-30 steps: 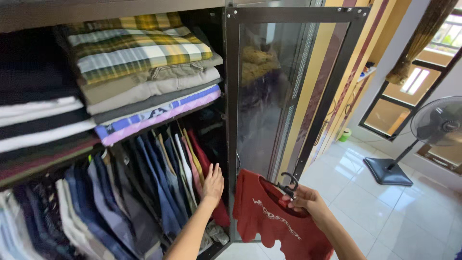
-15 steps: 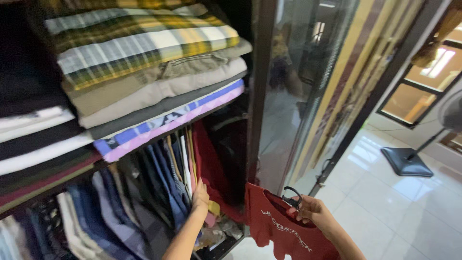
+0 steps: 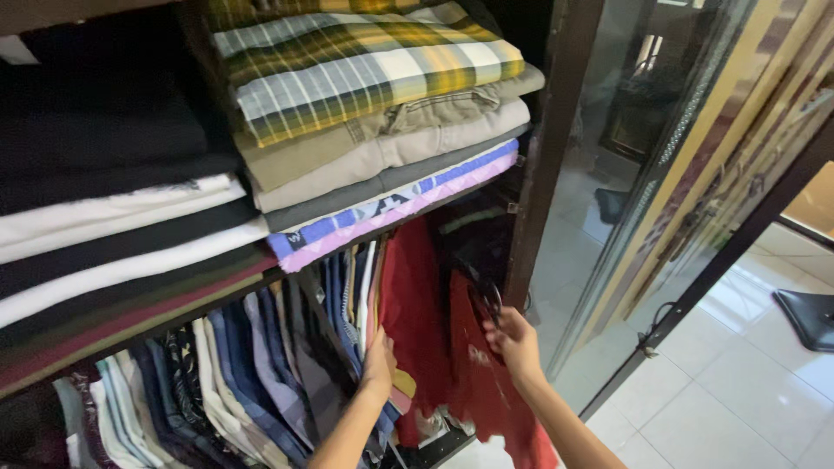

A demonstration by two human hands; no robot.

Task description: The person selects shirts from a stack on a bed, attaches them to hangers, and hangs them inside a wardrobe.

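Head view: my hands worked at the hanging row inside the dark wardrobe.

My left hand lay flat against the hanging clothes, its fingers loose and spread, pressing the blue and pale garments to the left and gripping nothing. My right hand was clenched around the black hanger that carried the red T-shirt. That shirt hung just inside the wardrobe opening, beside another red garment already on the rail and close to the door frame. Above the rail, a shelf held folded stacks: plaid cloth on top, beige trousers beneath, then a purple and blue piece. At right stood the glass door, with white floor tiles beyond it.
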